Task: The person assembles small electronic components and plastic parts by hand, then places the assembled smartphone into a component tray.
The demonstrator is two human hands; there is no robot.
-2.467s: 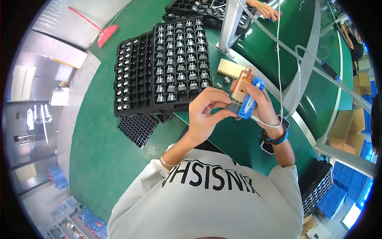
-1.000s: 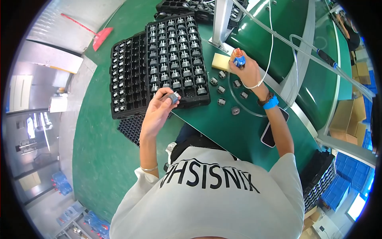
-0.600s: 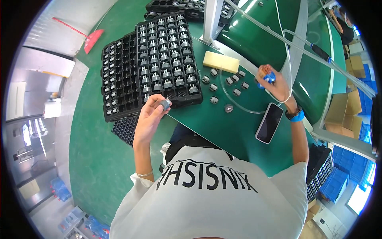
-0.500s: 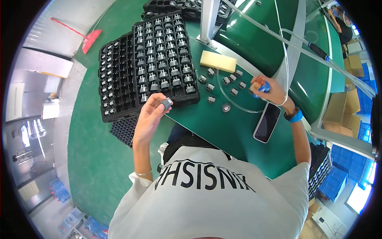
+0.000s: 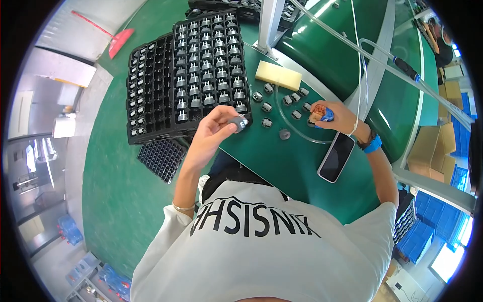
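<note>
Gray piece: It (image 5: 241, 124) is sitting in the left hand (image 5: 214, 132), in front of the near right corner of the big tray (image 5: 244, 70). I am not able to tell if it is touching that corner.
Left grip: The thumb and fingers are pinching together on the gray piece.
Blue and tan tool: It (image 5: 321, 115) is resting in the right hand (image 5: 342, 119), over the green table (image 5: 302, 183).
Right grip: The fingers are curling around the blue and tan tool and holding it tight.
Little parts: Small silver and black parts (image 5: 267, 106) are lying in a loose bunch between the two hands. A round gray part (image 5: 285, 134) is lying just beside them.
Big tray: It is holding rows of gray plugs, with their metal pins pointing up.
Other tray: This black tray (image 5: 160, 85) is lying to the left of the big one, and silver bits are filling its left side.
Yellow block: It (image 5: 278, 75) is lying behind the little parts.
Clear tube: It (image 5: 302, 136) is curving past them.
Phone: A dark phone (image 5: 337, 157) is lying near the right wrist, which is wearing a blue band (image 5: 373, 144).
Far away: A red dustpan (image 5: 121, 42) is standing by the wall, and cardboard boxes (image 5: 433, 143) are sitting off to the right.
</note>
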